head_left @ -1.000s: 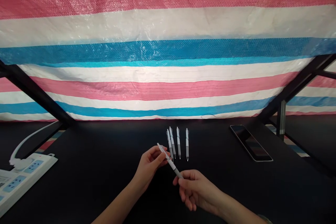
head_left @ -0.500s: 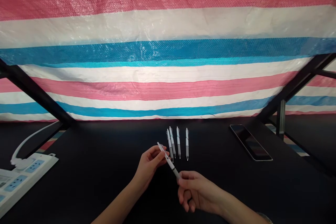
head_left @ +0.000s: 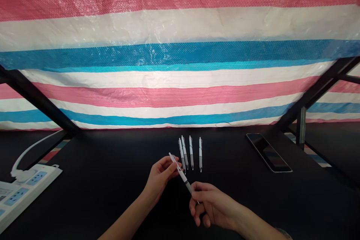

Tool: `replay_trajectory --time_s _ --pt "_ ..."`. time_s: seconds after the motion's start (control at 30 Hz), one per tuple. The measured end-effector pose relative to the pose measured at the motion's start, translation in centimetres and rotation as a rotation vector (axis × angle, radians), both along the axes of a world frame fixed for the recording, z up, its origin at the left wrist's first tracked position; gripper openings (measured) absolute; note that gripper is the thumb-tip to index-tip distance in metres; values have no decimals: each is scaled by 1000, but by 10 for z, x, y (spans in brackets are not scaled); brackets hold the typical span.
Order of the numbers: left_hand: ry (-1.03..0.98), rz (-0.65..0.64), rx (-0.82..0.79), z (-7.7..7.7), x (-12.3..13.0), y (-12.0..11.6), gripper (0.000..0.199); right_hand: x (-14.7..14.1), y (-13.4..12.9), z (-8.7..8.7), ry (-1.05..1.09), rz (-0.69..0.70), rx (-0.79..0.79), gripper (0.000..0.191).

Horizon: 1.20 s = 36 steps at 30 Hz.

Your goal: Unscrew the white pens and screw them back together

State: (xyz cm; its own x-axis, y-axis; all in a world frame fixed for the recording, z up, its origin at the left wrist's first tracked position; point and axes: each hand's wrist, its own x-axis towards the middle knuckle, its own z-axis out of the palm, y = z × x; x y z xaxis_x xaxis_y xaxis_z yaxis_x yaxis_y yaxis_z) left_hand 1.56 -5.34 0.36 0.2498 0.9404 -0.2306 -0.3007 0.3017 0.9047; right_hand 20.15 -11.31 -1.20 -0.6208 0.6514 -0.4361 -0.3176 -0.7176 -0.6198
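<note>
Left hand (head_left: 160,180) is curling narrowly around the upper part of a white retractable pen (head_left: 181,174), its fingers closing on the barrel and leaving the clip end poking out above them. Right hand (head_left: 213,206) is pinching the lower barrel between thumb and forefinger, with the other fingers loosely bent and the metal tip showing just past them. The pen is slanting across the space between both hands, held above a black table (head_left: 112,157). Just beyond the left fingertips, four similar pens (head_left: 191,152) are lying side by side, tips pointing toward the person, the two leftmost almost touching. Farther right, a dark phone (head_left: 268,152) is lying at an angle. A white power strip (head_left: 36,183) is sitting at the far left with a plugged-in white cord (head_left: 30,148). Behind the table, a striped pink, white and blue tarp (head_left: 180,26) is hanging.
</note>
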Motion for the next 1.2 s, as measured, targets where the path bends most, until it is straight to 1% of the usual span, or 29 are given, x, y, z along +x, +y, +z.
replay_trajectory --time_s 0.13,0.23,0.37,0.47,0.63,0.73,0.93,1.1,1.2 --pt "-10 4 1 1 0 2 24 0 0 1 -3 41 -17 35" --pt "-12 13 -4 1 1 2 25 0 0 2 6 27 20 29" --pt "-16 27 -9 2 1 1 25 1 0 2 1 55 -11 37" --pt "-16 35 -15 3 1 0 27 1 0 3 4 14 23 29" --pt "-26 80 -21 5 2 1 28 0 0 3 24 52 1 40" --pt "-35 95 -17 4 0 2 26 0 -1 1 -10 19 43 28" --pt "-64 220 4 6 -9 9 22 1 -1 -3 -8 38 56 29" --pt "-87 323 1 6 -16 16 23 1 -1 -1 -5 39 70 25" --pt "-103 358 -15 5 -18 19 22 1 0 0 -1 26 66 24"
